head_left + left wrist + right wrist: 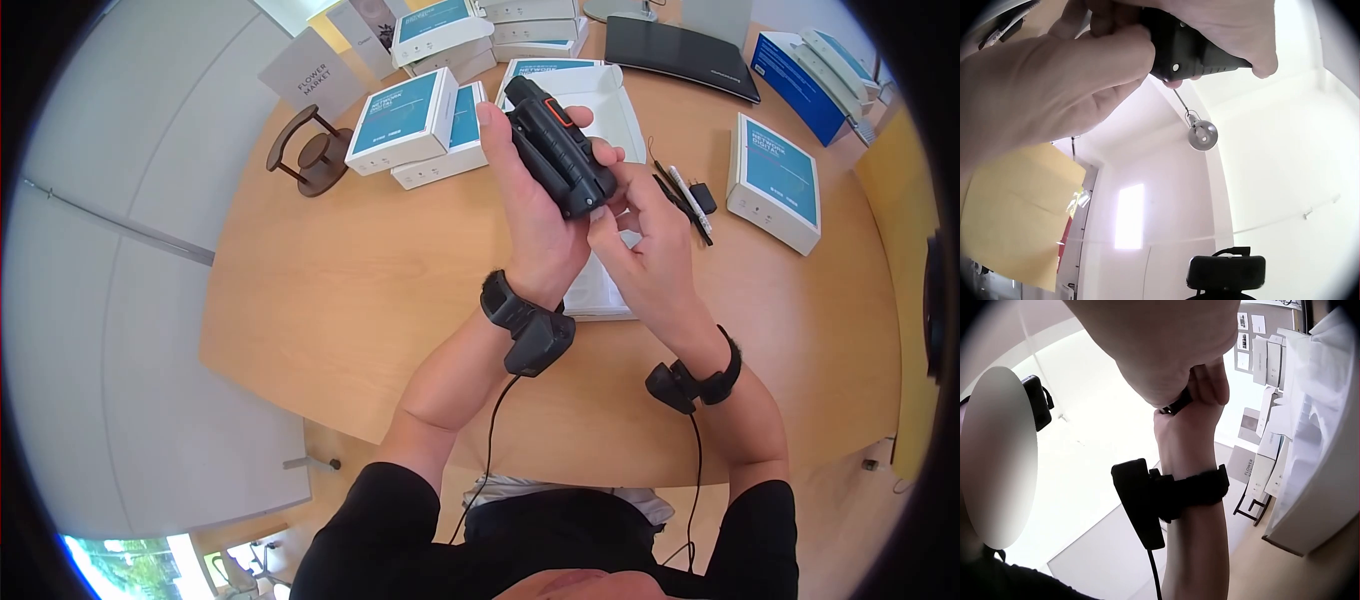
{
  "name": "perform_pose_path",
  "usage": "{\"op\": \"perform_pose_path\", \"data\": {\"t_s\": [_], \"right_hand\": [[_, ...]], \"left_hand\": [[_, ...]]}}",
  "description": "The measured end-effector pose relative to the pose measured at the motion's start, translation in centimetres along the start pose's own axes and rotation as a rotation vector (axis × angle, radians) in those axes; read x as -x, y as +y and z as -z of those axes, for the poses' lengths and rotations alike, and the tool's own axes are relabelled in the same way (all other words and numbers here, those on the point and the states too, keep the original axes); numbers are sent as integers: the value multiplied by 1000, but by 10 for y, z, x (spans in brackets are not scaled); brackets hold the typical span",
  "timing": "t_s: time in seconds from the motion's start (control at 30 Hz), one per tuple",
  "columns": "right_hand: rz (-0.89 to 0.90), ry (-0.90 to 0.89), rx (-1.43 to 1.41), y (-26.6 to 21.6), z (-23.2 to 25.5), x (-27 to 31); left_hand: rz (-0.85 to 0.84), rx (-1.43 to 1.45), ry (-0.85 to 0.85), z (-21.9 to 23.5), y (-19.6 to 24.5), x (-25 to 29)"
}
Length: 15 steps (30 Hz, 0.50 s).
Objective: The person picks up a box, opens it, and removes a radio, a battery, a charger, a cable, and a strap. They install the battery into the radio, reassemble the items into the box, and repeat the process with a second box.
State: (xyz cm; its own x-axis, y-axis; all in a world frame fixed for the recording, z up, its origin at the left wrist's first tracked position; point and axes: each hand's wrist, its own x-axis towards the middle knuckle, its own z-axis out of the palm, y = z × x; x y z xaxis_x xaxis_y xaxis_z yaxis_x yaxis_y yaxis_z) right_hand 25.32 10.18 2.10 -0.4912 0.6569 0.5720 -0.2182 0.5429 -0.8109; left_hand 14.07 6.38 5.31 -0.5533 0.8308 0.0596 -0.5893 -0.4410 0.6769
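In the head view my left hand (535,215) holds up a chunky black handheld device (560,150), ribbed along its body and marked by an orange-red outlined patch. The thumb lies along its left side, and fingertips show past the right side. My right hand (655,235) pinches the device's near end between thumb and fingers. In the left wrist view the device's underside (1175,53) shows a small round light spot, with both hands around it. The right wrist view mostly hides it behind the hands. Below the hands stands an open white box (600,295), partly covered by them.
Blue-and-white boxes (405,120) are stacked at the back left, near a small dark wooden chair model (315,155). Pens (690,195) and a black adapter (703,197) lie to the right, beside another box (775,180). A black laptop (680,58) sits at the back.
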Motion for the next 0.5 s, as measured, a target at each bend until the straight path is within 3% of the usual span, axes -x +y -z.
{"op": "perform_pose_path", "data": {"t_s": [0.3,0.4,0.5], "right_hand": [[-42,13,-107,9,-1,-1],[-129,-91,-147,8,5,-6],[-109,-71,-33,-5,12,-12]], "left_hand": [[-40,40,-20,4,-6,-6],[-57,53,-24,9,-3,-11],[-89,10,18,9,-3,-14]]}}
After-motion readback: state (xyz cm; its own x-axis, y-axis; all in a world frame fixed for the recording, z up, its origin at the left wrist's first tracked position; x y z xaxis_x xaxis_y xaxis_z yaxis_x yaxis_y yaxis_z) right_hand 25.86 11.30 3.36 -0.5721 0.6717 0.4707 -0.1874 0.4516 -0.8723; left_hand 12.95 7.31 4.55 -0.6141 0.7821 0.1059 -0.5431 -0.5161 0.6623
